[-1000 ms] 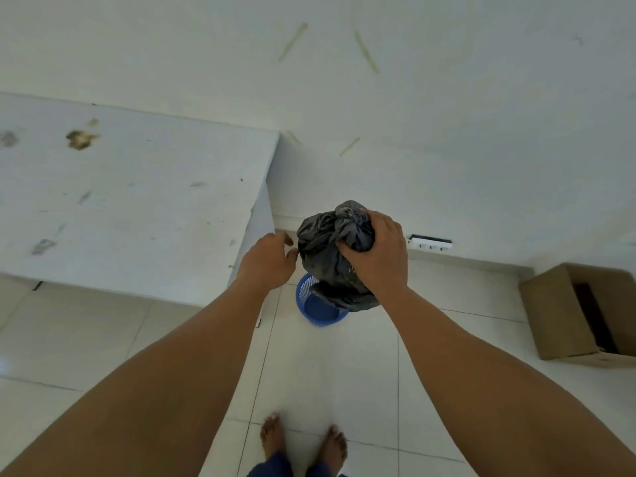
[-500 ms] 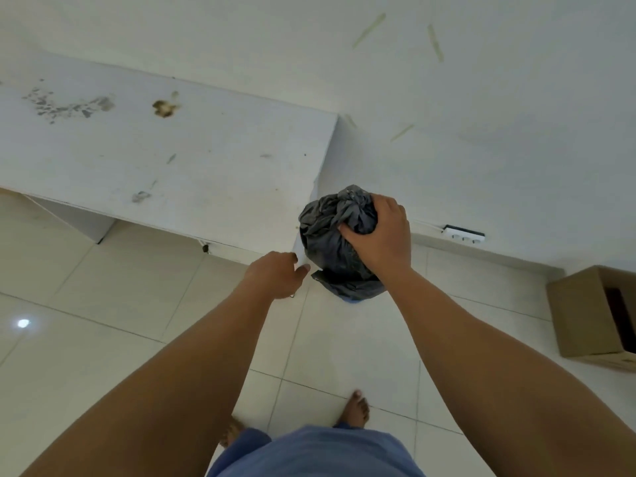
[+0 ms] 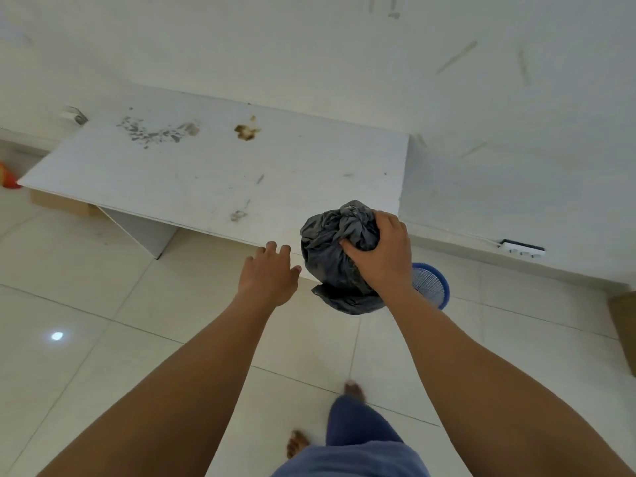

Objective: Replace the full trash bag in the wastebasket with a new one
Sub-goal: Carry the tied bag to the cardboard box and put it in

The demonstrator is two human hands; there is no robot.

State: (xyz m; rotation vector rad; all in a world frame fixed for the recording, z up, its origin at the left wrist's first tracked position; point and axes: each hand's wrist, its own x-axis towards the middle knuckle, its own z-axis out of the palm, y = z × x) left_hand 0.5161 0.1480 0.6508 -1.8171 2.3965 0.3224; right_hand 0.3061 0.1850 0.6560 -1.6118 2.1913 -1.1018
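Grey crumpled plastic makes up the trash bag [image 3: 330,259], a bunched, knotted bundle with creased folds at its top and a loose flap hanging below. It hangs in the air in front of the person, clear of the floor, just to the right of the left hand and under the right hand. The right hand [image 3: 382,256] clamps over the bag's upper right side, fingers curled into the gathered plastic, thumb pressed in from the left, the forearm reaching forward from the lower right. The left hand [image 3: 270,273] is stretched forward beside the bag without touching it, palm down, fingers loosely spread and holding nothing. Just beyond the right wrist, partly hidden by it, stands the blue mesh wastebasket [image 3: 432,287] on the tiled floor. Past the left hand's fingertips runs the edge of a white stained tabletop [image 3: 213,180]. Far to the right of the right arm sits a cardboard box [image 3: 624,332] at the frame edge.
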